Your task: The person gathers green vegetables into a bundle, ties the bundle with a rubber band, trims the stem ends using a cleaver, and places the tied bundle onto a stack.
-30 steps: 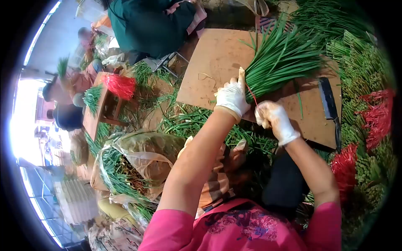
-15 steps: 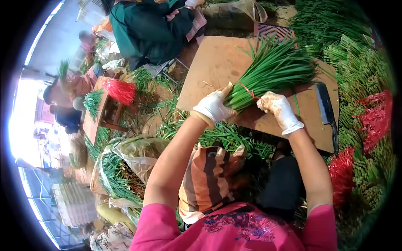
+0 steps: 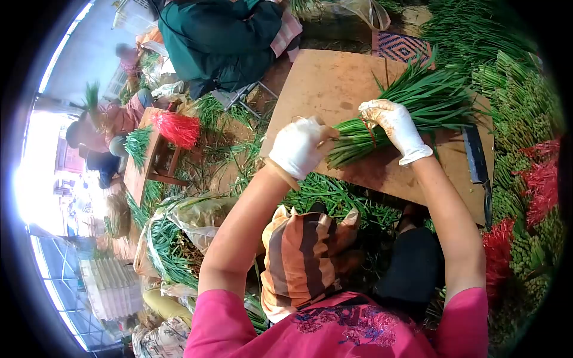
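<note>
A bunch of long green leaves that look like garlic chives [image 3: 418,101] lies on the wooden board, stem ends toward my left hand. A thin red tie [image 3: 371,136] crosses its stems. My right hand [image 3: 395,126], in a stained white glove, is over the bunch, its fingers closed at the upper end of the tie. My left hand [image 3: 301,146], also gloved and somewhat blurred, is curled closed beside the stem ends; what its fingers hold is hidden. A large knife [image 3: 476,156] rests on the board to the right of the bunch.
The wooden board [image 3: 316,77] is in front of me. Bundled green stems [image 3: 519,107] are piled at the right, with red ties [image 3: 498,250] on them. A person in dark green [image 3: 221,45] sits beyond the board. A small table [image 3: 142,173] stands at the left.
My left hand has shifted off the bunch toward its stem ends, fingers curling. My right hand has moved up across the bunch with the tie. The view has shifted slightly.
</note>
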A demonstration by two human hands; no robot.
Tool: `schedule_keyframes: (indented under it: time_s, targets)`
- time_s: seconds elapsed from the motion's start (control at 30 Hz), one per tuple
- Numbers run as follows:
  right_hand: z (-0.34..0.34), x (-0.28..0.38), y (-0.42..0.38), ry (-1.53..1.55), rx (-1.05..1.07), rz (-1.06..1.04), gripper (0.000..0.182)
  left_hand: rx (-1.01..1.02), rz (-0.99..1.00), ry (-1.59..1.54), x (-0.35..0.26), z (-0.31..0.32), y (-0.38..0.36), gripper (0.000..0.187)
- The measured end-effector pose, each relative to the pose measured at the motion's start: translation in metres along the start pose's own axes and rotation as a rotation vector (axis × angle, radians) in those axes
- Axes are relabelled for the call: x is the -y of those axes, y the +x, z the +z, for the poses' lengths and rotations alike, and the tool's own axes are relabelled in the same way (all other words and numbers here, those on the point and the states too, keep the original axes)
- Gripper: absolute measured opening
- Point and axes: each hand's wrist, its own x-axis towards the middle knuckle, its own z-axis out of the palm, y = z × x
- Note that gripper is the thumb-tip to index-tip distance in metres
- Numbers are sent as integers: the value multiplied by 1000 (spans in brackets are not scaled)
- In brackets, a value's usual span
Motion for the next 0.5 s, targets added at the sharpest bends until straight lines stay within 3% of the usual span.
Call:
schedule_keyframes:
  time_s: [0.17, 0.3, 0.4, 0.5]
  targets:
    - [-1, 22, -5, 228, -51, 299, 13, 182, -53, 305, -1, 20, 11, 14]
    - [-9, 12, -1, 445, -24, 302, 11, 242, -99, 380, -11, 23, -3, 12]
    - [-10, 12, 0, 410, -20, 328, 15, 50, -104, 160, -10, 13, -9, 11]
    - [-10, 27, -5, 197, 35, 263, 16, 159, -63, 343, -21, 12, 6, 11]
